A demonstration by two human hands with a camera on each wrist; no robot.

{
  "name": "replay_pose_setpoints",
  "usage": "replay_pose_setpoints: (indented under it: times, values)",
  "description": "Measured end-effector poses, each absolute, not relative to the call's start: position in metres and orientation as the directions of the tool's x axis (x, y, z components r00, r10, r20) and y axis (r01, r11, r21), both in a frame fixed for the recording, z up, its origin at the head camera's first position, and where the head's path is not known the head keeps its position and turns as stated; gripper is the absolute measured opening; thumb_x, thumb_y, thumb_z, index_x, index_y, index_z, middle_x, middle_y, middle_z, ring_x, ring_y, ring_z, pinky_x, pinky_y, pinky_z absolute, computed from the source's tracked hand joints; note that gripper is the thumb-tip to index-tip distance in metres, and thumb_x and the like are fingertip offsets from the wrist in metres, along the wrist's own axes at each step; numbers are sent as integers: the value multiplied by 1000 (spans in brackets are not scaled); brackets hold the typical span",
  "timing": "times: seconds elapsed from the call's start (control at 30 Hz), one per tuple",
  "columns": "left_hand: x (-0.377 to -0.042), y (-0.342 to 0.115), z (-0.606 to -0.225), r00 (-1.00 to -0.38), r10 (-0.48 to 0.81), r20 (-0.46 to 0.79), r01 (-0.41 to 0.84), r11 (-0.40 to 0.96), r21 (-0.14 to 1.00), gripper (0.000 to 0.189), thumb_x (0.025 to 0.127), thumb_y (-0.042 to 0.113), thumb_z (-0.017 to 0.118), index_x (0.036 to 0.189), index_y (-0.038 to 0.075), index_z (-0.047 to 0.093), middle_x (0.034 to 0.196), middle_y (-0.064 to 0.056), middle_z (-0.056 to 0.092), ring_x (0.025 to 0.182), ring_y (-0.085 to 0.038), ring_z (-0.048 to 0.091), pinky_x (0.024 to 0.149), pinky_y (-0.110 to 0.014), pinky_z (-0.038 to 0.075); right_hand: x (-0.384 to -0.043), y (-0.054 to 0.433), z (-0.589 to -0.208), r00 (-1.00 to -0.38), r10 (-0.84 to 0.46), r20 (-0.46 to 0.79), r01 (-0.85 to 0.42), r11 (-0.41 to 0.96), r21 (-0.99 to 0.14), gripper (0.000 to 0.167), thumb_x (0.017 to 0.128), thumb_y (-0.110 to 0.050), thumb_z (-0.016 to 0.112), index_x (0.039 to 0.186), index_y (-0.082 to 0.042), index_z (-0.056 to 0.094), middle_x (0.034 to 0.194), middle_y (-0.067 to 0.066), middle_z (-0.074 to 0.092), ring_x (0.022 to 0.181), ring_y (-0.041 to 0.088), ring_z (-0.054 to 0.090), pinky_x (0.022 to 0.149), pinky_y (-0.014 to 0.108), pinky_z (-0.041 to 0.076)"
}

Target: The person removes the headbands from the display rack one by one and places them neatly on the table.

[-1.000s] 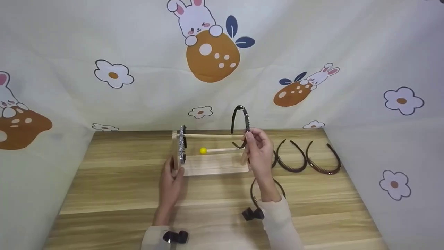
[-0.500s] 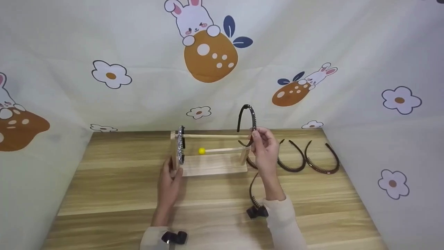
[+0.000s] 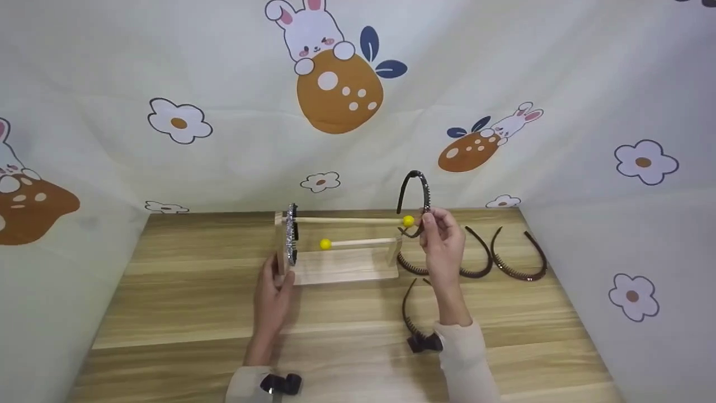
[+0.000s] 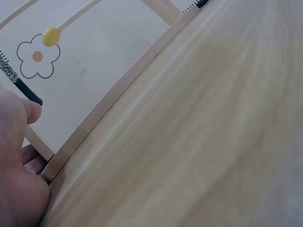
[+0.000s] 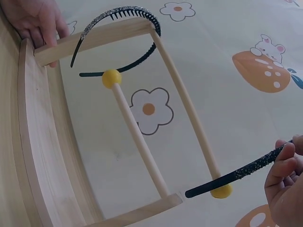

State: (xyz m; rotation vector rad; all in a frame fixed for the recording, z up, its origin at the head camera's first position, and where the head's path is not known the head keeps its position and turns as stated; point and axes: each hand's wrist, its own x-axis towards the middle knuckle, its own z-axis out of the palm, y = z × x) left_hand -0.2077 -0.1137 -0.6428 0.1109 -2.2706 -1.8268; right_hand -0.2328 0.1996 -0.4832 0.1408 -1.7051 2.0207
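Note:
My right hand (image 3: 444, 249) pinches a dark, stone-studded headband (image 3: 428, 193) between thumb and fingers, upright beside the right end of a wooden rack (image 3: 347, 274). In the right wrist view, the tip of this headband (image 5: 203, 190) crosses in front of the upper rod's yellow knob (image 5: 221, 191). A silver glitter headband (image 3: 291, 235) hangs on the upper rod (image 3: 347, 220) against the left post. With my left hand (image 3: 274, 296) I grip the rack's lower left corner. The lower rod (image 3: 363, 242) ends in a yellow knob (image 3: 326, 244) pointing left and carries nothing.
Dark toothed headbands lie on the wood-grain table (image 3: 196, 313): one by the rack (image 3: 413, 270), one partly behind my right hand (image 3: 475, 274), a third farther right (image 3: 520, 276). Another headband (image 3: 407, 313) lies nearer, partly under my right wrist. A printed cloth (image 3: 235, 157) stands behind.
My right hand has moved right with the dark headband, past the upper rod's end, and that rod's yellow knob now shows. The left hand stays on the rack.

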Motion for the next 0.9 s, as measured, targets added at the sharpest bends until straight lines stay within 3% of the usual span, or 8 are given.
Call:
replay_pose_setpoints:
  times: [0.1,0.3,0.57,0.73,0.9]
  values:
    - [-207,-114,-643,-972,-199,129,82,228,970,63,114,14,63,169,-2,35,166,-33,46,149,-52,48,124,-69,42,-233,204,-484,-875,301,380,-424,-97,-900,12,111,0,61,105,-3,71,87,3,71,62,7,49,50,14,38]
    - [-207,-114,-642,-972,-195,127,81,228,970,64,113,12,63,168,-2,35,166,-33,45,151,-52,46,126,-69,40,-233,214,-484,-873,318,371,-414,-81,-907,9,110,1,63,108,9,67,89,6,71,63,7,49,50,14,38]
    - [-206,-113,-640,-972,-195,128,81,231,970,65,112,13,64,169,-1,36,165,-32,46,147,-52,51,121,-69,47,-234,237,-490,-864,340,372,-408,-37,-912,7,109,2,64,106,3,70,90,10,73,63,8,50,51,15,41]
    - [-207,-114,-640,-971,-197,137,88,238,967,65,112,12,64,169,-2,35,166,-32,45,150,-53,48,124,-70,42,-234,251,-494,-870,331,366,-382,18,-924,7,109,1,65,108,5,70,92,10,74,66,9,53,55,16,46]
    - [-208,-113,-640,-971,-200,133,86,229,970,64,112,11,64,169,-1,35,164,-32,48,146,-51,52,119,-68,48,-233,262,-500,-866,308,395,-384,99,-918,9,108,4,66,109,12,70,91,5,75,68,7,58,58,16,51]
